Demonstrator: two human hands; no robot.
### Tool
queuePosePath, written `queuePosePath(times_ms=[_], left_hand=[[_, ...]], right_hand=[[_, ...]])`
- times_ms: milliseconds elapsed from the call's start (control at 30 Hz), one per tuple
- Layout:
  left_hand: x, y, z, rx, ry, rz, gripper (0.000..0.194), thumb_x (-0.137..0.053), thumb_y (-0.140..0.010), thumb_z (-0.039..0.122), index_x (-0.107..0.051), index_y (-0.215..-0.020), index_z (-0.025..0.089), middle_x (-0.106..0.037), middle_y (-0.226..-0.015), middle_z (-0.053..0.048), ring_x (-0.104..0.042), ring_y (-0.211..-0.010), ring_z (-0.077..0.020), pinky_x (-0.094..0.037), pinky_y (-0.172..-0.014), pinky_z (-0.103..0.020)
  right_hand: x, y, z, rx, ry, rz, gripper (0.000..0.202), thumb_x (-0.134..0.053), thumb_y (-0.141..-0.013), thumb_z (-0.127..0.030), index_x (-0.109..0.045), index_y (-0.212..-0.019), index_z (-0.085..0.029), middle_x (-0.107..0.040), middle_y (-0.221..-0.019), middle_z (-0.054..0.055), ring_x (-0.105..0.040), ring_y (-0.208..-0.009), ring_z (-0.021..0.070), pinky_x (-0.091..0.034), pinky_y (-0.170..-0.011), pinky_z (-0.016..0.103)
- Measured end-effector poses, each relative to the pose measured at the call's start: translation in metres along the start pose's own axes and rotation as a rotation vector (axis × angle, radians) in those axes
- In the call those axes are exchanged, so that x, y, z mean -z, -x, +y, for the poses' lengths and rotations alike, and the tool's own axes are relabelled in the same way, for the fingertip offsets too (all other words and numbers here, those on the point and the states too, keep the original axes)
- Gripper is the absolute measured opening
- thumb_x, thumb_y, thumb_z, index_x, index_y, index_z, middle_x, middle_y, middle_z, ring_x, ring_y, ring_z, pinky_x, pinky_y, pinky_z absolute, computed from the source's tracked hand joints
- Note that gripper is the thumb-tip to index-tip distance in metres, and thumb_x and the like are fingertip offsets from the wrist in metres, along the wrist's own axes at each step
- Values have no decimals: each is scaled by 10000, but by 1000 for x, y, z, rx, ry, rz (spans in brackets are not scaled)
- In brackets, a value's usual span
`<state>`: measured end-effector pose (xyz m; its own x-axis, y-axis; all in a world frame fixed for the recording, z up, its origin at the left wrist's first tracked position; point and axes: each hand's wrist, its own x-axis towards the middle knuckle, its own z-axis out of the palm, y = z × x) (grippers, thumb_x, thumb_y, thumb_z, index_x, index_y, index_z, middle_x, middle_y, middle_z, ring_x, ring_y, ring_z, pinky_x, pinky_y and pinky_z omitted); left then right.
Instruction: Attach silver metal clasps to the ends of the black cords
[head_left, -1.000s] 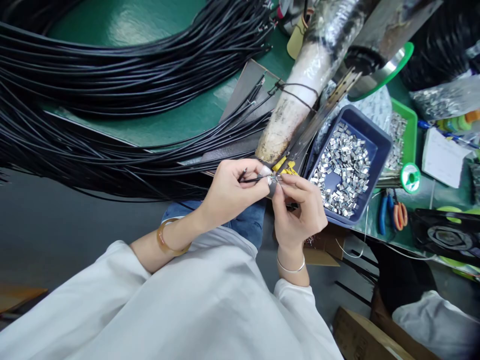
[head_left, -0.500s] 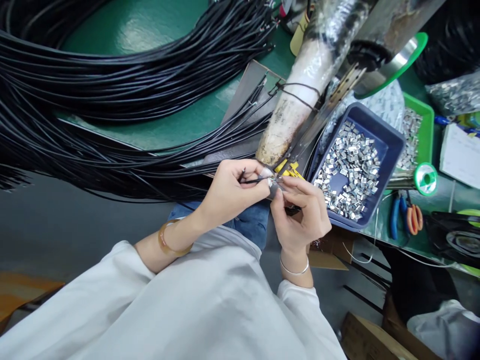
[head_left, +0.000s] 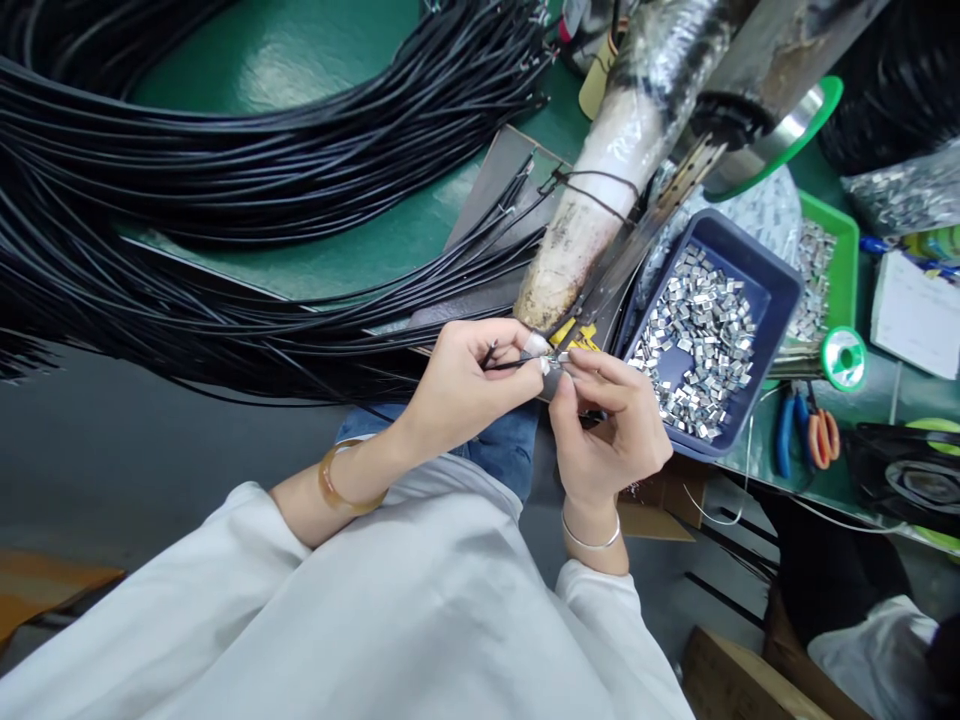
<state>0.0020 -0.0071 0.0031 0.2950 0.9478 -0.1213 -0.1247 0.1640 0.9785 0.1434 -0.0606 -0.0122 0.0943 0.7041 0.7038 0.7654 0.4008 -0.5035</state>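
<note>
My left hand (head_left: 469, 385) is closed on a thin black cable (head_left: 514, 364), pinched between thumb and fingers with its end pointing right. Facing it, my right hand (head_left: 611, 425) pinches a small metal piece (head_left: 559, 358) at the cable's end; the fingertips partly hide it. Just beyond both hands are a yellow part (head_left: 581, 334) and the dirty lower end of a white pipe (head_left: 551, 270). A blue bin (head_left: 776, 290) with many small silver metal pieces stands right of my right hand. Black cables (head_left: 337, 330) lie left of the pipe.
Large black cable bundles (head_left: 262, 165) cover the left of the green table (head_left: 300, 50). To the right are a green tray (head_left: 847, 245), a solder spool (head_left: 844, 358), pliers (head_left: 823, 438) and paper (head_left: 916, 310). Another person's dark-clothed leg (head_left: 832, 560) shows at lower right.
My right hand has shifted slightly right, with its fingertips a little farther from my left fingers. My left hand keeps its pinch on the cable. The view has shifted slightly.
</note>
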Motion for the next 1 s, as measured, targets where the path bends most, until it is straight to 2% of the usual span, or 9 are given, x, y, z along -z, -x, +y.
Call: queuePosePath(times_ms=[200,433,567,667,867,1000], left_hand=[[3,0,-2,-8,-16,-29,44,-683,-690,132,-655,-657,141,-342,-509,74,-252,-490,-47,-183,-448,-211],[1,1,-3,2,4,-16,59,-707,-685,146,-657,-655,137,-348,-509,74,-255,-491,-45,-192,-447,-199],[2,2,-4,2,-2,-31,73,-714,-717,182,-694,-671,128,-454,-548,40,-349,-522,-60,-282,-482,-202],[4,2,-4,28,-5,-55,83,-716,-718,196,-740,-705,117,-514,-567,22,-377,-526,-64,-296,-483,-200],[8,-2,-5,57,-15,-87,93,-710,-726,196,-759,-705,119,-488,-540,27,-361,-512,-60,-278,-473,-197],[7,-3,-5,31,10,-94,81,-698,-732,161,-768,-720,124,-489,-528,39,-337,-491,-49,-260,-450,-186]], right_hand=[[0,2,1,32,33,-28,158,-703,-865,-112,-607,-913,-227,-775,-1014,33,-761,-872,153,-639,-728,271],[2,3,1,3,26,-40,153,-692,-887,-130,-613,-965,-236,-776,-1020,27,-763,-872,150,-618,-656,246],[3,3,1,12,57,-25,170,-721,-865,-104,-642,-954,-226,-781,-1002,21,-756,-866,142,-623,-719,255],[2,2,1,39,97,-27,176,-731,-861,-98,-660,-953,-230,-784,-996,11,-759,-870,145,-633,-790,278],[1,3,2,80,125,-17,189,-729,-863,-103,-670,-978,-240,-779,-1003,8,-767,-879,157,-645,-807,290],[0,3,4,53,105,-32,202,-742,-852,-97,-679,-978,-241,-772,-1012,10,-760,-889,154,-649,-792,285]])
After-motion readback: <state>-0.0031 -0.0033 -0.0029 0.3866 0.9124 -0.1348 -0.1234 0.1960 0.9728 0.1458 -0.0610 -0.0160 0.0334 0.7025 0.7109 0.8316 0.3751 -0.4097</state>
